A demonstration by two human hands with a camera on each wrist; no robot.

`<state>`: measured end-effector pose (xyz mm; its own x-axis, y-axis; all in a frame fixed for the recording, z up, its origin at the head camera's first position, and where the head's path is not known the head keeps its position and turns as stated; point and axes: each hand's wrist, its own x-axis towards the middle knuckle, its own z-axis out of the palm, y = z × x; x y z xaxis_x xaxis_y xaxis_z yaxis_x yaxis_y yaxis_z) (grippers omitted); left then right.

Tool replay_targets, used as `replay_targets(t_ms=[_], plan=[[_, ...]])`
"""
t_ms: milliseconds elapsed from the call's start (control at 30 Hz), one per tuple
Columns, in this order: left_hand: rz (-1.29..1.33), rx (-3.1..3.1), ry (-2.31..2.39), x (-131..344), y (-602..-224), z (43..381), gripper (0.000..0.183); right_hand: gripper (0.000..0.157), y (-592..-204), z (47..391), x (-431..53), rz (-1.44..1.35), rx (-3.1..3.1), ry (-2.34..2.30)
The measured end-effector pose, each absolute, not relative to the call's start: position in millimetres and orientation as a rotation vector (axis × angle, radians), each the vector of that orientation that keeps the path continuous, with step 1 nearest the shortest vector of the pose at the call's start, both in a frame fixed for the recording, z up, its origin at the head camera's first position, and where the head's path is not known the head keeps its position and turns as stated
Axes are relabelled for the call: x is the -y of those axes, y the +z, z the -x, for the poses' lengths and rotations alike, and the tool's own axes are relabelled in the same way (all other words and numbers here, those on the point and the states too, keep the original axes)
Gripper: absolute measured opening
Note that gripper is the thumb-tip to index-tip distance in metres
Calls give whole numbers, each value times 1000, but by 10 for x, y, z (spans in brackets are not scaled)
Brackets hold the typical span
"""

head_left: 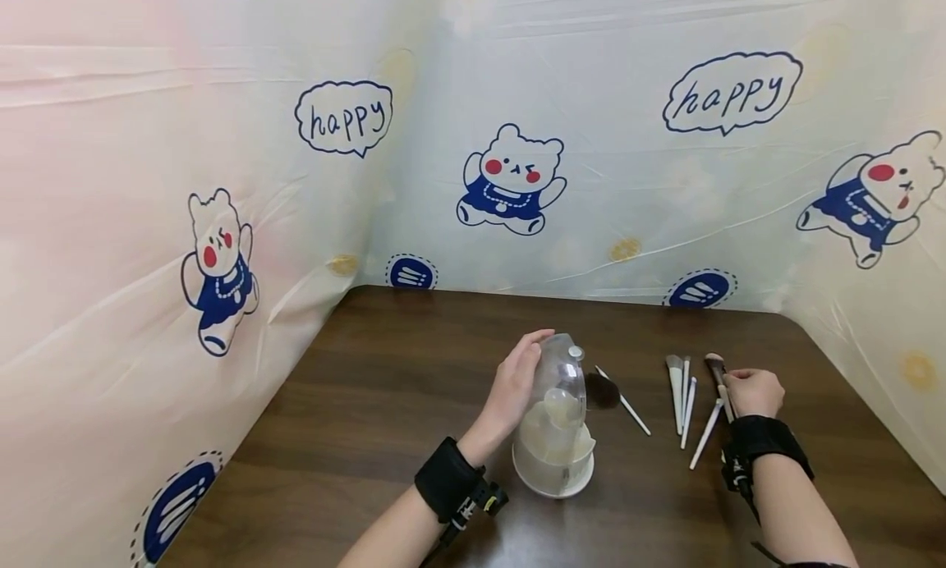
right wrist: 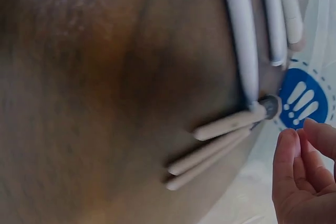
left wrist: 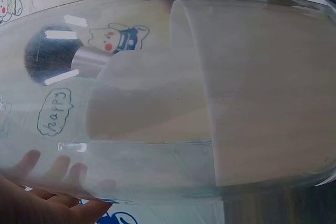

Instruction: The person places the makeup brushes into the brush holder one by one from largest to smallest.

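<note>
**Hands at a clear-domed holder and a row of brushes**

A dark brown wooden table point(head_left: 355, 437) with a visible grain and a rounded far corner stands inside a booth of glossy plastic sheet point(head_left: 636, 190). The sheet is pale, creased, and printed with blue-dressed bears and "happy" speech bubbles.

The left hand point(head_left: 516, 381) rests flat against the left side of the dome point(head_left: 556, 379), fingers straight and reaching up to its top. In the left wrist view the fingertips point(left wrist: 58, 166) show through the clear wall, pressed to it. The dome is transparent, smooth and tall with a rounded top. It sits over an off-white holder point(head_left: 553, 461) with a round base, near the middle of the table.

Just right of the dome lies a big brush point(head_left: 613, 391), with a dark fluffy head and a thin white handle pointing away to the right.

The right hand point(head_left: 752, 391) is at the right end of a row of small brushes point(head_left: 683, 396). Its fingers are curled at a brush with a brown head point(head_left: 715, 371). In the right wrist view the fingers point(right wrist: 294, 171) are bent close together beside the white handles; whether they actually pinch that brush cannot be told. The handles are slim, white and matte, lying side by side, nearly parallel. Both wrists carry black straps.
</note>
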<state>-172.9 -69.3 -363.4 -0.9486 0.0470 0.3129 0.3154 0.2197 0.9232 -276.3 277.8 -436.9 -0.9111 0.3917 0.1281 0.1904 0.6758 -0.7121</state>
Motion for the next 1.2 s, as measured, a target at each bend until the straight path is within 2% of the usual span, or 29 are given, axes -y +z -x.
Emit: replay_targets(t_ms=[400,767,1000,1200], plan=[[353,2296,-1783,659,-3644,1706,43,25,-4590,2835,-2908,443,2683,962],[359,2287,-1796,674,-3625,1712,42,23,-4588,2929,-2899,387,2790,849],[358,2293,-1795,692,-3622,1716,43,29,-4537,2949,-2809,436,2869,790],[351,2294,-1792,695,-3624,1729,43,26,-4523,2933,-2787,434,2857,785]])
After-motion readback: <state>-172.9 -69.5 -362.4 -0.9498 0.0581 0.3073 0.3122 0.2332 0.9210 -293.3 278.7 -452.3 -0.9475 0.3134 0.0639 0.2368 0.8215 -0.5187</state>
